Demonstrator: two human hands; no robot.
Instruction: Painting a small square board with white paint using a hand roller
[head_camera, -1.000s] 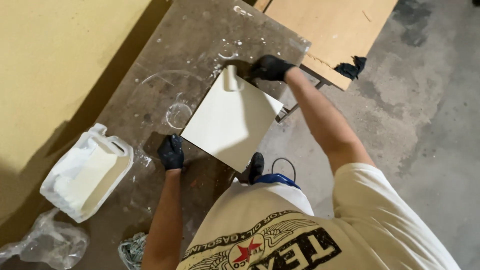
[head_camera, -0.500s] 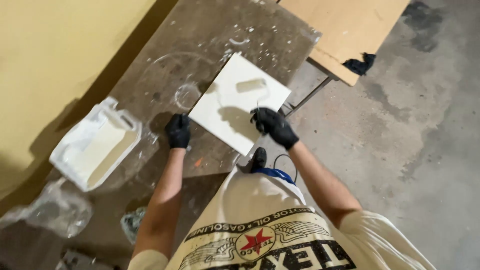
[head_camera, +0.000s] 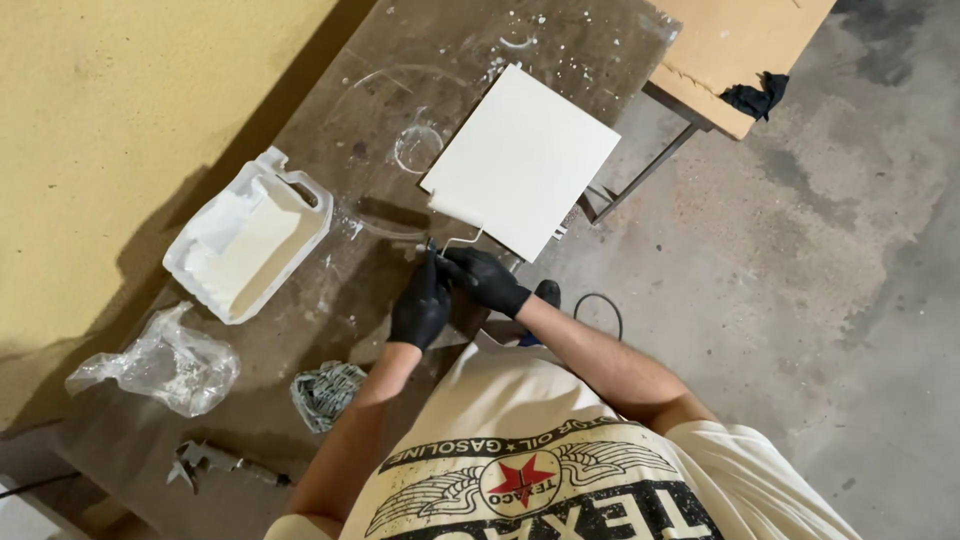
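A square white painted panel (head_camera: 525, 155) lies flat on a stained dark workbench (head_camera: 330, 290). A small paint roller (head_camera: 452, 209) rests on the panel's near corner, its wire frame leading back to my hands. Both hands wear black gloves and meet just off the panel's near edge. My right hand (head_camera: 490, 282) grips the roller's handle. My left hand (head_camera: 420, 305) is pressed against it on the same handle. The handle itself is mostly hidden by the gloves.
A cut-open white jug (head_camera: 245, 240) holding white paint lies to the left. A clear plastic bag (head_camera: 160, 365), a crumpled wad (head_camera: 325, 392) and a metal tool (head_camera: 215, 460) lie nearer. A wooden board (head_camera: 735, 45) with a black cloth (head_camera: 755, 96) sits far right, above concrete floor.
My right hand drew the roller from the panel's far edge back to its near corner. My left hand left the bench beside the panel and joined the right on the handle.
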